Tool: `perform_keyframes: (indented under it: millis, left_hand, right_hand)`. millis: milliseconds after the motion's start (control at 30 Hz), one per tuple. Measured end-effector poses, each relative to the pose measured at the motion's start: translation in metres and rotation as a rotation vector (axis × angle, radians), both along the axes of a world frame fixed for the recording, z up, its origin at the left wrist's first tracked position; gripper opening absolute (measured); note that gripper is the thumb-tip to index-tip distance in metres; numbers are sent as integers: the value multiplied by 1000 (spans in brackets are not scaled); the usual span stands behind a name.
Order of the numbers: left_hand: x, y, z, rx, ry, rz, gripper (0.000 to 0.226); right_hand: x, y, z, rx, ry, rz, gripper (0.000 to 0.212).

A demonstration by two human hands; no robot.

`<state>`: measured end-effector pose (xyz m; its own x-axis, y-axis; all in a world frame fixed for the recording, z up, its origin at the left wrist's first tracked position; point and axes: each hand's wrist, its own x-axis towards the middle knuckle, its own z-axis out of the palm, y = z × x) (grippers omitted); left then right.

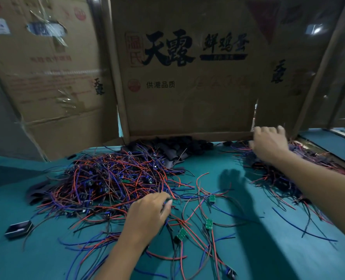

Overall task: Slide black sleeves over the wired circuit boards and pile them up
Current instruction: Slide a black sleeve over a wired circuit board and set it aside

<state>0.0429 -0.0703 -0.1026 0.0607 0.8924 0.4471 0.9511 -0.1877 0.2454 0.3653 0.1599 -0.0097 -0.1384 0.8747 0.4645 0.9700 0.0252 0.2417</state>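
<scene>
Many tangled wires [107, 182] are pinched by left hand [147, 215] fingers, right hand [268, 144] fingers' state can't be told, so extra boards [209, 224] could be dragged w/ one pulled.

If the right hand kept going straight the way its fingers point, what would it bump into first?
Most likely the brown cardboard box wall standing at the back of the table. The right hand reaches over the right-hand pile of red and blue wires, its fingers already at the wall's bottom edge, though depth is hard to judge.
</scene>
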Motion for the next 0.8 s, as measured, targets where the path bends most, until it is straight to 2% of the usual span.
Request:
perform_keyframes:
  millis: [67, 167, 300, 467, 700, 800]
  left_hand:
    - [1, 2, -1, -20, 44, 16, 27]
    - [-1, 5, -6, -35, 98, 43, 31]
    - [-6, 7, -9, -25, 111, 46, 33]
    - [-17, 6, -11, 4, 115, 63, 34]
    - [-14, 5, -11, -6, 130, 69, 34]
    - [-14, 5, -10, -1, 117, 60, 35]
  right_hand:
    - [-41, -9, -3, -5, 31, 194, 30]
    - [-110, -22, -21, -239, 103, 403, 29]
    - [-183, -24, -51, -464, 115, 508, 28]
    - [-212, -8, -62, -619, 144, 539, 41]
    - [-195, -13, -56, -693, 383, 552, 48]
    - [-183, -42, -49, -467, 286, 393, 31]
